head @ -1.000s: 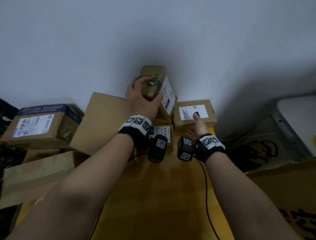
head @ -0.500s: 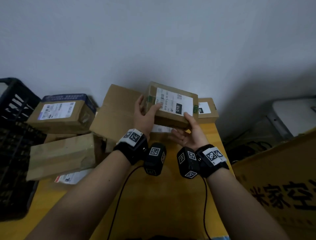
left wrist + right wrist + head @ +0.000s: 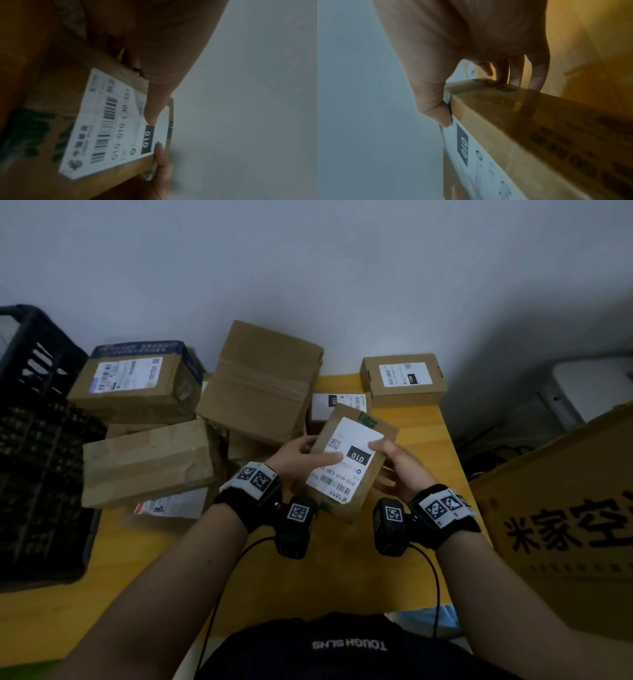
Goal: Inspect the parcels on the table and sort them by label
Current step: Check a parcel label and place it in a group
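Both hands hold a small brown parcel (image 3: 356, 498) above the yellow table (image 3: 308, 583), its white label (image 3: 342, 460) marked 010 facing up. My left hand (image 3: 301, 460) grips its left edge with the thumb lying across the label (image 3: 120, 121). My right hand (image 3: 394, 460) grips the right edge, thumb on the label's corner (image 3: 462, 143) and fingers (image 3: 513, 75) under the box. Several other labelled parcels lie at the back: one marked 15H (image 3: 404, 380), a flat one marked 150 (image 3: 339, 404), and a blue-topped box (image 3: 137, 378).
A black plastic crate (image 3: 37, 457) stands at the left. Plain cardboard boxes (image 3: 260, 385) and a long taped one (image 3: 147, 463) crowd the back left. A big yellow carton (image 3: 565, 525) with black characters stands at the right. The wall is close behind.
The parcel came down from the wall toward me and turned so its label runs lengthwise. My right hand joined the hold, and the view tilted down.
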